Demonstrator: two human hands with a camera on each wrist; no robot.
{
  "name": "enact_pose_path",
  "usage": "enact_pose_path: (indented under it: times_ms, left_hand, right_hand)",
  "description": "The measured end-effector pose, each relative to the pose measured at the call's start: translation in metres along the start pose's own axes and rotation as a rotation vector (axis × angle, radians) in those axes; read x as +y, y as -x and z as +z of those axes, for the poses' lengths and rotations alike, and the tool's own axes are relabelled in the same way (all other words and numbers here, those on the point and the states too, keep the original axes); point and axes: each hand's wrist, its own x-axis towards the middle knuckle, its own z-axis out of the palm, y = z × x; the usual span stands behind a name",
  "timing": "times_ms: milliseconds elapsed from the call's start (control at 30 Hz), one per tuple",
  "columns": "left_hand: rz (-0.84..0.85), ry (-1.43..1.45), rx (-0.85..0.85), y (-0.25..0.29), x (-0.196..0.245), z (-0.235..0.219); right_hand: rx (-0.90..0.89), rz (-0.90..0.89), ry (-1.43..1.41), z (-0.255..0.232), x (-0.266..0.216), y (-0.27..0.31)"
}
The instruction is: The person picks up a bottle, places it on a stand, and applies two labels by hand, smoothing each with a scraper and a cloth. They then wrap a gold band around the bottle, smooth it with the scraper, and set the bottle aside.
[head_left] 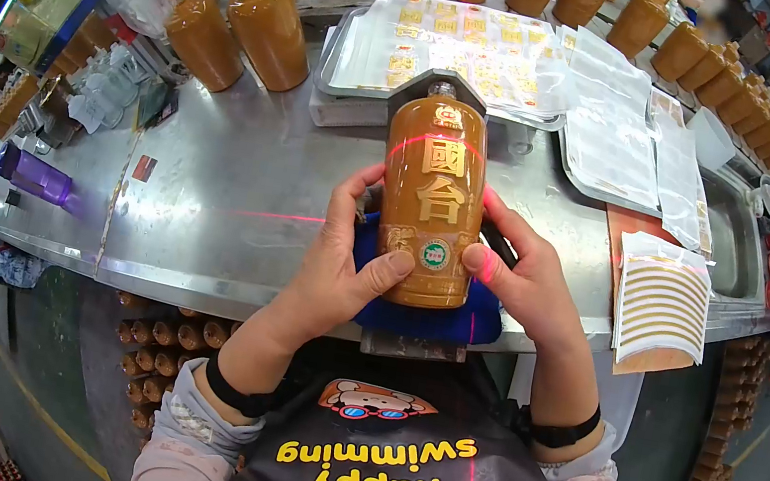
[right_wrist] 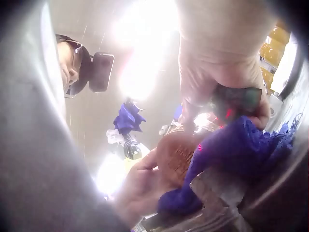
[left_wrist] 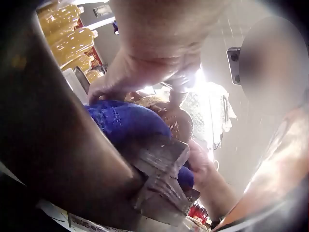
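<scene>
A glossy brown bottle (head_left: pixel 432 198) with gold characters lies tilted face up, its neck at a dark angular bracket (head_left: pixel 405 93). My left hand (head_left: pixel 327 257) holds its left side, thumb on the lower front. From the right, my right hand (head_left: pixel 539 285) grips it, thumb beside a round green sticker (head_left: pixel 434 254). A red laser line crosses the bottle near its shoulder. Beneath lies a blue cloth pad (head_left: pixel 482 325), also seen as blue cloth (left_wrist: pixel 128 118) in the left wrist view. The bottle's round base (right_wrist: pixel 176 157) shows in the right wrist view.
Sheets of gold labels (head_left: pixel 471 48) lie on a tray behind the bottle. More brown bottles (head_left: pixel 272 31) line the back of the metal table (head_left: pixel 213 244). At right are curved gold strips (head_left: pixel 663 300) and a sink (head_left: pixel 738 236); a purple cup (head_left: pixel 38 175) lies at left.
</scene>
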Motion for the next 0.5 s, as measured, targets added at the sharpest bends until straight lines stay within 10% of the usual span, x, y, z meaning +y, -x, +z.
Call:
enact_pose_path:
  times_ms: [500]
  left_hand:
    - [0.08,-0.026,0.006,0.002,0.005,0.008]
  right_hand:
    - [-0.055,-0.009,0.093,0.001,-0.012,-0.002]
